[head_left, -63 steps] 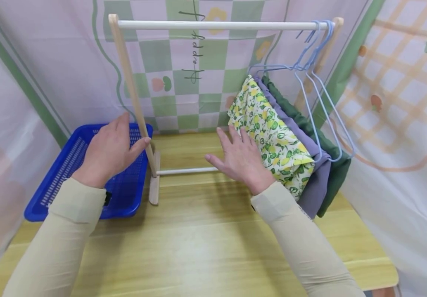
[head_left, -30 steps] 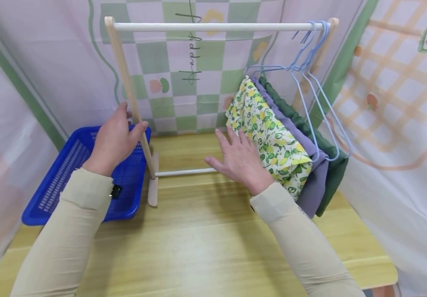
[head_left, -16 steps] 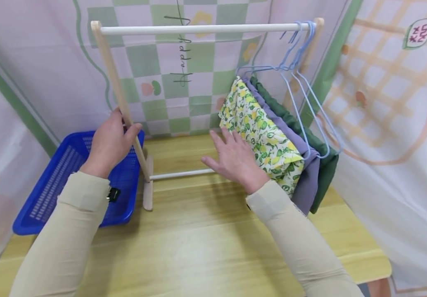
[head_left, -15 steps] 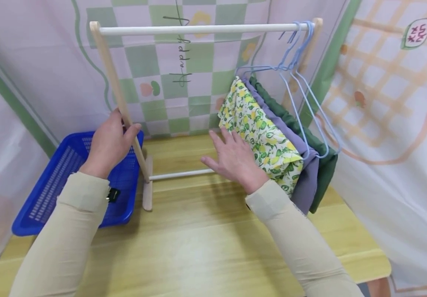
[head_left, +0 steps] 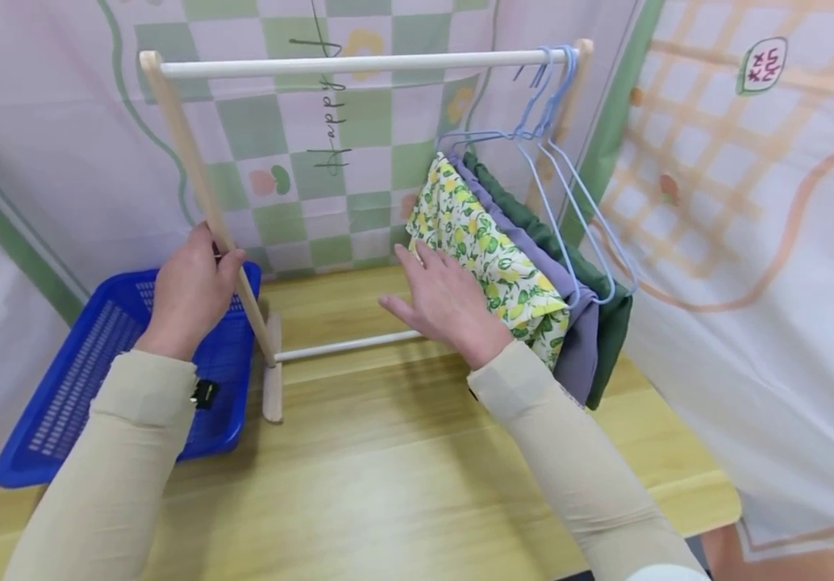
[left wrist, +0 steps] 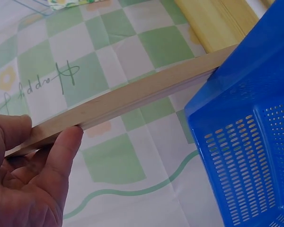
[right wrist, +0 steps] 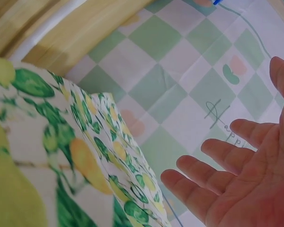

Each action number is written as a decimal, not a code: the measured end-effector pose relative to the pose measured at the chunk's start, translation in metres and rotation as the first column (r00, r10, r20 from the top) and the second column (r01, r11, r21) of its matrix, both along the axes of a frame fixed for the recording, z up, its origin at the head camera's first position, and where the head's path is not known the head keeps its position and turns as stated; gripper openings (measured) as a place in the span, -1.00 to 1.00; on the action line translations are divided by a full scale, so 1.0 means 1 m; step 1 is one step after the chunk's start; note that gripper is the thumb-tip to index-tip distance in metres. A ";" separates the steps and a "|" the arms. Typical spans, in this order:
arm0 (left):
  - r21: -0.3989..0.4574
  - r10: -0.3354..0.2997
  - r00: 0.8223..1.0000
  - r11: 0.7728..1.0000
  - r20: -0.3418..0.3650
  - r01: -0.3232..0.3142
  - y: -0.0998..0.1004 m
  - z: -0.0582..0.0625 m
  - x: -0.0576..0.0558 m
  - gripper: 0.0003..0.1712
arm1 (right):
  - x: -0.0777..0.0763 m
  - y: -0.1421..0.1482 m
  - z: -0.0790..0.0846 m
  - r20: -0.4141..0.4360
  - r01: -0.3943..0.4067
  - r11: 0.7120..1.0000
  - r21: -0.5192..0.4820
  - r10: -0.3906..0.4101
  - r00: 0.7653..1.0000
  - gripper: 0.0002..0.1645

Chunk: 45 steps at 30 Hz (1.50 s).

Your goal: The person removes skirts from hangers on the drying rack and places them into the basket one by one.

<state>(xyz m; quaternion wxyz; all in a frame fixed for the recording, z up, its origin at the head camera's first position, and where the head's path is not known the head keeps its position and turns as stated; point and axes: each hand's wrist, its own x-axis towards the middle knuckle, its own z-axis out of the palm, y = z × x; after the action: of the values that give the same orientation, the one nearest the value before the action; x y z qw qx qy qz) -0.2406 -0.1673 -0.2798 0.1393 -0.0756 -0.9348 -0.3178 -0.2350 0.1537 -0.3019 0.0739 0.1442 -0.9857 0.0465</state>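
My left hand (head_left: 192,286) grips the left wooden post (head_left: 195,173) of a clothes rack, thumb on one side and fingers on the other, as the left wrist view shows. My right hand (head_left: 449,298) is spread with fingers extended, beside a lemon-print cloth (head_left: 485,250); in the right wrist view its fingers (right wrist: 217,158) hold nothing. Behind that print hang a purple cloth (head_left: 578,343) and a dark green cloth (head_left: 611,347). Blue wire hangers (head_left: 548,202) carry them at the right end of the rack's white top rail (head_left: 352,64).
A blue perforated basket (head_left: 14,464) stands left of the rack, partly under my left forearm. A small black object (head_left: 205,394) shows beside that cuff. The rack stands on a wooden table (head_left: 381,484) before a checkered curtain (head_left: 250,125), with its white lower bar (head_left: 348,345) near the tabletop.
My left hand has moved from over the basket to the post and closed round it. The right hand stays spread by the lemon-print cloth. The whole scene has shifted left in the head view.
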 end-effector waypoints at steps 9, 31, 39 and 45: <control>-0.014 0.014 1.000 1.000 -0.004 -0.014 -0.002 -0.003 -0.001 -0.56 | -0.001 0.002 0.017 -0.027 0.004 1.000 -0.006 -0.004 1.000 0.05; -0.020 0.030 0.999 0.999 -0.040 -0.031 0.002 -0.005 -0.003 -0.62 | -0.003 0.016 0.078 -0.103 0.040 0.999 0.026 -0.037 0.994 -0.01; -0.020 0.038 0.999 0.999 -0.028 -0.039 0.002 -0.004 -0.001 -0.62 | -0.001 0.019 0.099 -0.102 0.084 0.996 0.034 -0.080 0.992 0.02; -0.019 0.033 0.999 0.999 -0.016 -0.033 0.001 -0.004 -0.001 -0.61 | -0.001 0.023 0.115 -0.084 0.108 0.994 0.035 -0.104 0.991 0.04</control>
<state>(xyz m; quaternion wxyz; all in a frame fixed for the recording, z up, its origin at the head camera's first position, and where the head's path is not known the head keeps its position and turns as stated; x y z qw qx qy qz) -0.2415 -0.1660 -0.2838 0.1512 -0.0639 -0.9378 -0.3059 -0.2358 0.1763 -0.1870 0.1137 0.0948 -0.9888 0.0172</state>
